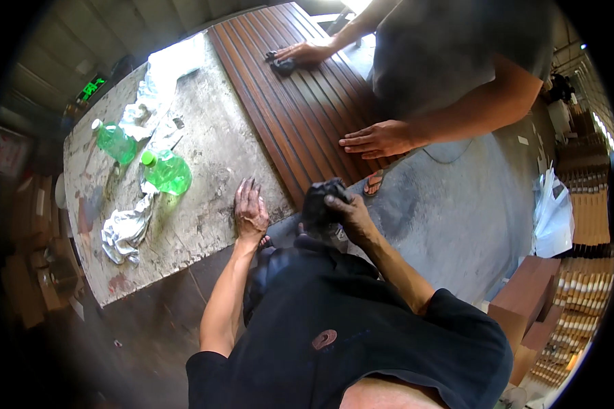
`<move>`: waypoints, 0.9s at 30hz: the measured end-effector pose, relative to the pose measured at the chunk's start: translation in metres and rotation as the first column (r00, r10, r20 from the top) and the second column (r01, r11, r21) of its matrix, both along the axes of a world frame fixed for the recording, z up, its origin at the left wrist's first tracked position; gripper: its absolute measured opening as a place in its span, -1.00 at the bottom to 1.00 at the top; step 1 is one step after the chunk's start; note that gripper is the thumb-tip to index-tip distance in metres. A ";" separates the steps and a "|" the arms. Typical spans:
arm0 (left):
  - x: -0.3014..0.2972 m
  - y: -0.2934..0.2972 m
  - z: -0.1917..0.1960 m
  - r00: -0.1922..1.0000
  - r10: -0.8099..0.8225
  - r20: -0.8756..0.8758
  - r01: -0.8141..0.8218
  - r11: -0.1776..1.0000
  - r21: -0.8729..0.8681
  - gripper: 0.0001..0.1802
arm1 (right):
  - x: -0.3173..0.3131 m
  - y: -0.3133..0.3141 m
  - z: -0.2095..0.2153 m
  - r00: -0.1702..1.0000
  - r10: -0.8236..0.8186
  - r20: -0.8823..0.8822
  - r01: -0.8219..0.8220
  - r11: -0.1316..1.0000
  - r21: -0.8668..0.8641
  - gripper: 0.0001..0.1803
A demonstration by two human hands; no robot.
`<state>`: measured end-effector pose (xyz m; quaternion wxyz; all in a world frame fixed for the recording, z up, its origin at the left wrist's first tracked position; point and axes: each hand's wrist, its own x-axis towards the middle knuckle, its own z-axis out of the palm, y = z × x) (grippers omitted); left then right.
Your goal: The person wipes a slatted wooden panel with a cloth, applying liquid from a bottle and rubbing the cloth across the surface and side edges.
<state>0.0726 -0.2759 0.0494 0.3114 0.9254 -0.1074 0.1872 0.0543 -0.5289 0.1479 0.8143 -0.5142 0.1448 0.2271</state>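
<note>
— What was the biggest thing there?

— The table (205,143), a worn, stained grey slab. On its right part lay a long reddish-brown ribbed wooden panel (300,102), one end reaching the near edge of the table.

— And the people?

— A co-worker in a grey shirt stood on the far side of the panel. One hand of the co-worker (378,140) lay flat on the panel's edge, fingers spread; the co-worker's other hand (307,52) pressed a small dark pad (283,66) onto the ribs farther up.

— The wearer's own hands?

— The left hand (250,211) rested flat on the table, fingers spread, just beside the near end of the panel and holding nothing. The right hand (348,211) was closed around a dark rag (323,204), fingers curled over it, at the panel's near end. I could not tell whether the rag touched the wood.

— Smaller things?

— Well to the left of the left hand, a crumpled whitish cloth (126,228) lay near the table's edge. Just above it stood a green plastic bottle (166,170), and a second green bottle (114,141) farther back, with crumpled white plastic (160,85) behind them.
</note>
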 end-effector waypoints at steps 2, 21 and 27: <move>0.000 0.001 -0.002 1.000 0.006 -0.003 -0.006 1.000 0.011 -0.56 | 0.010 0.002 0.015 0.985 -0.066 0.161 0.058 0.997 0.054 -0.64; 0.004 -0.009 0.010 0.999 0.045 0.014 -0.046 0.992 0.119 -0.52 | 0.178 0.061 -0.076 0.272 0.868 0.414 0.385 0.296 -0.874 -0.47; -0.002 -0.009 0.011 0.999 0.052 0.003 -0.052 0.994 0.100 -0.53 | 0.166 0.056 -0.090 0.227 0.857 0.462 0.320 0.382 -0.867 -0.45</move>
